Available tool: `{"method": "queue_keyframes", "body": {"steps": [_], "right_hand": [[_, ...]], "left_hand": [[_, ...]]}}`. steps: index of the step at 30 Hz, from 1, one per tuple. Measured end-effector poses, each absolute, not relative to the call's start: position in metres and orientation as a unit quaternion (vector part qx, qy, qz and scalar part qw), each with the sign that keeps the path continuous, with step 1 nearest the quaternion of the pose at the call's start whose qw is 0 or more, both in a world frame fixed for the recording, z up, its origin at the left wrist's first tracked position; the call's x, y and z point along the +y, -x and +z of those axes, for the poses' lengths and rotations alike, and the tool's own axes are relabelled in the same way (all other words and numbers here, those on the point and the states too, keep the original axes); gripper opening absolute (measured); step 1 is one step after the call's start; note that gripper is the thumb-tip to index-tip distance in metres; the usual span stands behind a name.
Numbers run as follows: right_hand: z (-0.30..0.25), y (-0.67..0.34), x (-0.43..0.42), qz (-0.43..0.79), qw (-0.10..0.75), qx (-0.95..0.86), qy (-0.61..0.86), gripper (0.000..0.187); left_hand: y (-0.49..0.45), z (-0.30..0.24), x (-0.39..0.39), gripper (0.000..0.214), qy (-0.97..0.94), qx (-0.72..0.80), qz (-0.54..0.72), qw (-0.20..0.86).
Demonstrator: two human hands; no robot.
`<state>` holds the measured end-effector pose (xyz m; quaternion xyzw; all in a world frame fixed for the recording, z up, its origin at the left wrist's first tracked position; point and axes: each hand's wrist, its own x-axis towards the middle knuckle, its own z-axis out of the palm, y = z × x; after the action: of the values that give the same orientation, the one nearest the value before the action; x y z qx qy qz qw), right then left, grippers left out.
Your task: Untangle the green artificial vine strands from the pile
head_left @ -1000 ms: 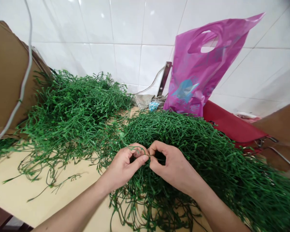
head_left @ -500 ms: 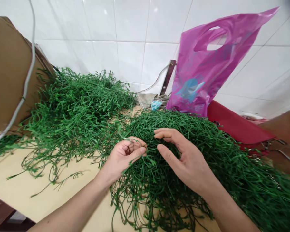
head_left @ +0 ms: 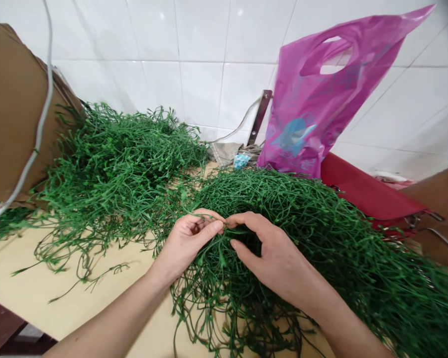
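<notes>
Two heaps of thin green plastic stems lie on a pale tabletop (head_left: 30,293): one heap (head_left: 119,169) at the back left, a larger heap (head_left: 321,238) in front of me and to the right. My left hand (head_left: 188,241) is curled, thumb and fingers pinched on a green stem at the near edge of the larger heap. My right hand (head_left: 274,258) rests on the same heap, its forefinger reaching to the left hand's fingertips, thumb held apart below; it touches the same stem.
A pink plastic bag (head_left: 321,99) stands against the white tiled wall. A red case (head_left: 366,194) lies behind the right heap. Brown cardboard (head_left: 11,109) and a white cable (head_left: 37,134) are at the left. A small blue packet (head_left: 241,160) sits by the wall.
One second ago both hands pinched together. The right hand then opened and lifted off, and has now come back down to meet the left hand's fingertips.
</notes>
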<state>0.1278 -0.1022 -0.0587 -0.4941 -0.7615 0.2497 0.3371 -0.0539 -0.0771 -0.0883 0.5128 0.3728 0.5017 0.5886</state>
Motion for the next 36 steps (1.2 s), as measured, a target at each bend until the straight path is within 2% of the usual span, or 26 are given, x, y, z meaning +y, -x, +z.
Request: {"method": "queue_keyframes", "body": {"steps": [2,6,8,14,18,21,25,31,36], "right_hand": [[-0.06,-0.123,-0.106,0.233,0.347,-0.768,0.486,0.033],[-0.059,-0.115,-0.111,0.205,0.375,-0.727,0.538,0.009],[-0.058,-0.114,-0.11,0.227,0.383,-0.711,0.544,0.007],[-0.058,-0.121,-0.099,0.417,0.392,-0.658,0.49,0.013],[-0.064,-0.126,-0.091,0.553,0.368,-0.605,0.438,0.015],[-0.07,-0.129,-0.087,0.603,0.362,-0.581,0.409,0.018],[-0.076,-0.133,-0.086,0.613,0.374,-0.585,0.377,0.022],[-0.077,-0.139,-0.081,0.626,0.435,-0.526,0.378,0.033],[-0.063,-0.14,-0.085,0.491,0.385,-0.631,0.462,0.018]], "left_hand": [[0.053,-0.086,-0.078,0.021,-0.519,0.374,0.5,0.584],[0.051,-0.085,-0.08,0.018,-0.53,0.368,0.494,0.583],[0.051,-0.087,-0.081,0.016,-0.524,0.367,0.497,0.586],[0.05,-0.09,-0.08,0.022,-0.468,0.34,0.493,0.65],[0.047,-0.092,-0.082,0.026,-0.44,0.321,0.468,0.697],[0.043,-0.095,-0.085,0.027,-0.417,0.319,0.458,0.718],[0.043,-0.097,-0.082,0.029,-0.359,0.319,0.455,0.75],[0.057,-0.084,-0.065,0.035,-0.198,0.341,0.61,0.687],[0.053,-0.081,-0.073,0.027,-0.285,0.326,0.569,0.7]]}}
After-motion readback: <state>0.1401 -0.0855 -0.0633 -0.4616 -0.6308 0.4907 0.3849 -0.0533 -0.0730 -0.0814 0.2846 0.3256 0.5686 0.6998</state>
